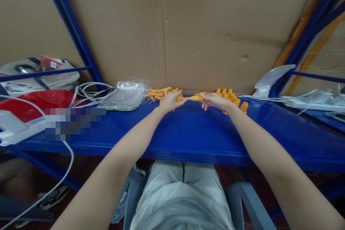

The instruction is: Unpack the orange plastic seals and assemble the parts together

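Note:
Between my hands, level above the blue table, is an orange plastic piece [190,98] with a narrow ribbed middle. My left hand [170,102] is closed around its rounded left end. At the other end, the thumb and fingertips of my right hand [214,101] pinch the wider part; the exact contact is small and partly hidden. Behind my left hand lies a pile of orange plastic pieces [157,93] with small metal chains or rings. Several orange cup-shaped pieces [229,95] stand grouped just behind my right hand and wrist.
A clear plastic bag [128,95] lies left of the pile, beside white cables [90,88]. A white power strip [24,129] and a red bag [54,100] are farther left. Cardboard [202,32] walls the back of the blue table [199,133]; blue posts [74,32] frame it.

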`<state>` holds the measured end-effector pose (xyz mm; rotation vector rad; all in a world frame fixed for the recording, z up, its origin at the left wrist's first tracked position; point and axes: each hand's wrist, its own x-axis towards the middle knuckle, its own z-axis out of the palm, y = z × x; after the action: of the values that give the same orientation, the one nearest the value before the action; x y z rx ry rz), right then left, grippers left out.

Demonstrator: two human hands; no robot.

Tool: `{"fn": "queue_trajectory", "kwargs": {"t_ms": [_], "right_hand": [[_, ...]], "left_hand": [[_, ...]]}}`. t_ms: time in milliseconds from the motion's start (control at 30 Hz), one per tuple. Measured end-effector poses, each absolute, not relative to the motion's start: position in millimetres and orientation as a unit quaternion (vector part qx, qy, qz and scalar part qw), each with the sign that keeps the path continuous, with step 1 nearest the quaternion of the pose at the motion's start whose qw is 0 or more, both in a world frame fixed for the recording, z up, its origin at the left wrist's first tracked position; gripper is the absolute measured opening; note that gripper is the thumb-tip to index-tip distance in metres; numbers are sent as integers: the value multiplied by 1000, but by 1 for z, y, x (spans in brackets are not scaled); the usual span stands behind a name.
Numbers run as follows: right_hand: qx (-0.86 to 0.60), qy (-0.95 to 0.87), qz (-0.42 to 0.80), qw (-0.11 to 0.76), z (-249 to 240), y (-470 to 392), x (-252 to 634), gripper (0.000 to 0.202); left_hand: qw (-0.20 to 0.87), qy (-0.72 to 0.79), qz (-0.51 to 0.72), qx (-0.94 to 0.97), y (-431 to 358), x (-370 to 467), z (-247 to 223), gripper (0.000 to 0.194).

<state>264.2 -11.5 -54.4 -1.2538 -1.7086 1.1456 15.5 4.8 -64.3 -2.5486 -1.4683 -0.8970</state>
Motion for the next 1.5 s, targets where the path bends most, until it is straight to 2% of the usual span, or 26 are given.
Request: {"fn": "queue_trajectory", "kwargs": {"t_ms": [200,367,467,600,733,833,1033,1200,1300,1500], "right_hand": [[-521,-647,431,353,-56,-10,262,50],[-476,-652,452,379,-55,-9,269,22],[-451,-654,465,391,-57,-6,272,31],[-449,-653,461,400,-58,-4,268,5],[-457,-632,465,420,-57,-6,260,34],[-467,-626,463,418,-58,-8,256,42],[-467,-618,485,405,-58,-12,255,38],[-429,-622,511,411,-53,-13,257,13],[-422,-634,506,405,-53,-12,258,14],[-443,-637,481,408,-56,-10,257,29]], "left_hand": [[47,-473,-304,-826,10,16,-67,29],[49,-462,-315,-828,15,14,-70,25],[57,-458,-322,-826,17,13,-72,26],[70,-444,-328,-831,19,11,-73,27],[84,-441,-338,-827,21,11,-75,31],[85,-441,-342,-825,23,11,-77,31],[83,-433,-354,-825,25,10,-78,29],[64,-427,-368,-824,26,10,-77,27],[65,-425,-373,-823,25,10,-76,27],[73,-422,-373,-823,24,10,-76,25]]}}
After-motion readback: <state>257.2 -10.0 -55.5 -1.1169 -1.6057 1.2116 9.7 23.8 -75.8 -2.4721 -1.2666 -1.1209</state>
